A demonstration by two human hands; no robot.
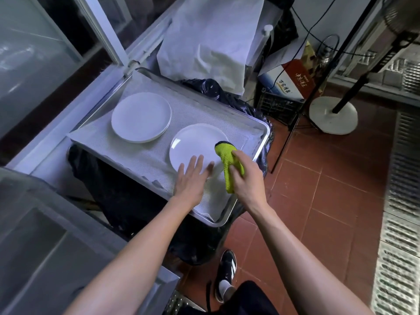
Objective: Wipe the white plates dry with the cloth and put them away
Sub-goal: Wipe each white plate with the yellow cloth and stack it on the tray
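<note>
White round plate (195, 146) sits mid-frame on steel tray (259, 151); left hand (191, 180) flat, fingers spread on its near rim, right hand (245, 178) gripping yellow-green cloth (227, 160) at its right edge.

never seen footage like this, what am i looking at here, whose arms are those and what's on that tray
There is no machine here, only a person at work. The single picture comes from a wide-angle camera worn on their head, looking forward and down, so the two bare arms are their own.

In front of them a metal tray, lined with a pale mat, sits over a bin with a black bag. On it are a stack of white plates at the far left and a single white plate nearer.

The left hand lies flat with straight fingers on the near plate's edge. The right hand has a grip on a yellow-green cloth that touches the plate.
</note>
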